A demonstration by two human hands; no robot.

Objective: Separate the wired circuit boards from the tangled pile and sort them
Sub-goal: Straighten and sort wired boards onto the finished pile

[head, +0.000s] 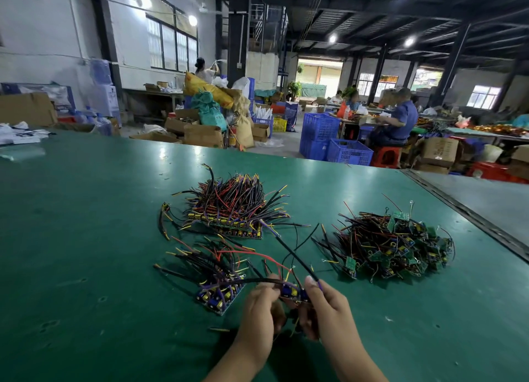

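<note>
Sorting is judged to be in hand: one wired circuit board (294, 292) is pinched at its ends by the curled fingers of the left hand (262, 307) and right hand (325, 310), over the desk (86, 238). The tangled pile (392, 247) is seen ahead and right of the hands, a small sorted stack (220, 293) just left. Next, its wires should be gathered and the board laid on that stack.

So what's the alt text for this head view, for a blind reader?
A left hand and right hand hold a wired circuit board over a green table. A tangled pile lies to the right; a near stack lies left, a far stack ahead.
</note>
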